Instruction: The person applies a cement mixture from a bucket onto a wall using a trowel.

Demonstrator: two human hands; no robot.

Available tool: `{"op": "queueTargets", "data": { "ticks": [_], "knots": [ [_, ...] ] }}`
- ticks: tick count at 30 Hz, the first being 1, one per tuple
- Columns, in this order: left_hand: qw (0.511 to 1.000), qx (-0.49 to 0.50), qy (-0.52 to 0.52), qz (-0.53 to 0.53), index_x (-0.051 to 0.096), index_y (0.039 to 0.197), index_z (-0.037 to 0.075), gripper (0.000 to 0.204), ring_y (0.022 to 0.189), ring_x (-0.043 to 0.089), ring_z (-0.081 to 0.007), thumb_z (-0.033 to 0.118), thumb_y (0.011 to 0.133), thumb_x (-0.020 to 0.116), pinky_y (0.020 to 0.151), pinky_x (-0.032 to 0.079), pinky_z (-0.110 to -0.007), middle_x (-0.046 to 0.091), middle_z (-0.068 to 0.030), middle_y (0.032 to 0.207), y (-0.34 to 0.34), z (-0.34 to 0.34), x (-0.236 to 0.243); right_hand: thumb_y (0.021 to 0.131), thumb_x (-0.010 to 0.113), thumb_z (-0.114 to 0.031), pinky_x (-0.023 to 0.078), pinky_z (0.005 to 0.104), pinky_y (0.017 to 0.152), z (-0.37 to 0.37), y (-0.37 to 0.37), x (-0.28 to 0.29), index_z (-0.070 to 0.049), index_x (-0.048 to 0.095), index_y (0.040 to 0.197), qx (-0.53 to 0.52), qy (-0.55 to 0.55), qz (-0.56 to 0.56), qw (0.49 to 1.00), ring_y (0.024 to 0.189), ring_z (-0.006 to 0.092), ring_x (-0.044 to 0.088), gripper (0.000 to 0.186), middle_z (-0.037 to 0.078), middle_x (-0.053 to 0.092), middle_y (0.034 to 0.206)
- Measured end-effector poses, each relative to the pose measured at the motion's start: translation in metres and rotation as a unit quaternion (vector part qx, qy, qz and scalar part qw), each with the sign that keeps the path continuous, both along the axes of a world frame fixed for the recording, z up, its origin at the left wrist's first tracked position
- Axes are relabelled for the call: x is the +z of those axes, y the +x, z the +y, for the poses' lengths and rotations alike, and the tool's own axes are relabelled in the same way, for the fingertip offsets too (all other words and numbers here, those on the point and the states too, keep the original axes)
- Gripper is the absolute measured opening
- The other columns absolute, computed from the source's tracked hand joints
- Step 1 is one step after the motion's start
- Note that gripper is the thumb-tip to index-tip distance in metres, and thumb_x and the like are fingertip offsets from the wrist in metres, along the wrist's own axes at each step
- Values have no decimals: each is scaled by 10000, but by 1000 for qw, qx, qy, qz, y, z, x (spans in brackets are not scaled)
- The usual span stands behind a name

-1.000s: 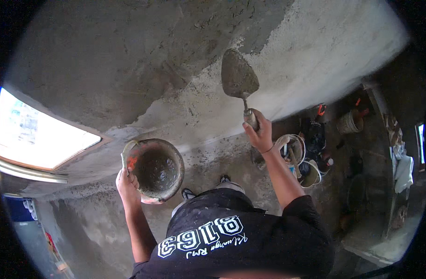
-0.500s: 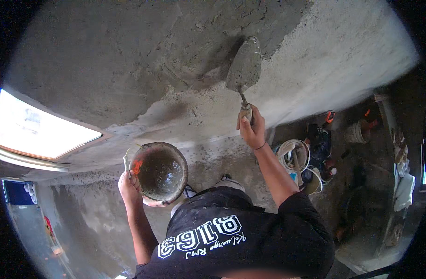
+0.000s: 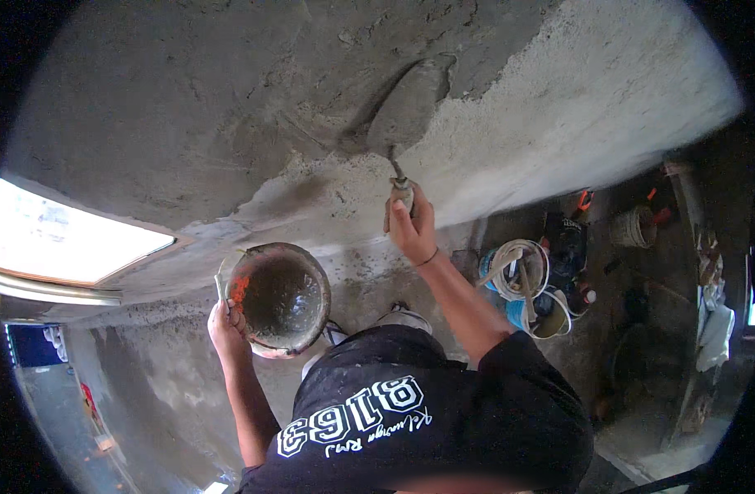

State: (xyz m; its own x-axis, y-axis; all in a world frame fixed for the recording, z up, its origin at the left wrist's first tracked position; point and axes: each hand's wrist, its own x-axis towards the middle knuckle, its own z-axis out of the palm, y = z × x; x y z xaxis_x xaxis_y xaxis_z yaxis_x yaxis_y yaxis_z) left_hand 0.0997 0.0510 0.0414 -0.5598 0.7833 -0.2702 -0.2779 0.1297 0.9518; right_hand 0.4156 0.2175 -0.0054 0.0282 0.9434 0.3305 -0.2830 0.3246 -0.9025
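Observation:
My right hand [image 3: 411, 223] grips the wooden handle of a trowel [image 3: 408, 103]. Its mortar-coated blade lies against the wall, over the lower edge of the dark wet plaster [image 3: 229, 90]; the paler wall [image 3: 591, 107] shows to its right. My left hand [image 3: 228, 329] is closed on the rope handle of a round mortar-stained bucket [image 3: 321, 288], held tilted in front of my left side. Some wet grey material shows on the bucket's inside, near an orange patch by the rope. The palm side of my left hand is hidden.
To the right on the floor stand a white pail [image 3: 544, 262] with sticks or tools in it and a blue-and-white pail [image 3: 521, 315]. Farther right are another pale bucket [image 3: 634, 227] and white cloth or sacking [image 3: 715, 337]. A bright window opening [image 3: 72, 235] lies at the left.
My right hand has carried the trowel left and slightly down along the wall, its blade now closer to the plaster. The bucket in my left hand has shifted slightly up and left.

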Motion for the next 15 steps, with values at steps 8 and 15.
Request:
{"op": "queueTargets", "data": {
  "ticks": [8,15],
  "knots": [
    [999,25,-32,-33,497,764,96,215,416,245,-28,231,929,470,371,165,-222,296,84,540,2,7,-2,912,514,-292,417,272,477,-65,-5,-18,15,474,1100,9,-59,-128,990,510,104,508,362,4,524,609],
    [999,-6,-23,-30,510,798,94,202,417,248,-31,247,927,481,373,170,-215,298,79,544,4,8,-1,915,477,-271,392,261,460,-36,13,27,20,490,1034,-76,5,-128,989,481,101,491,315,34,517,571]
  ]
}}
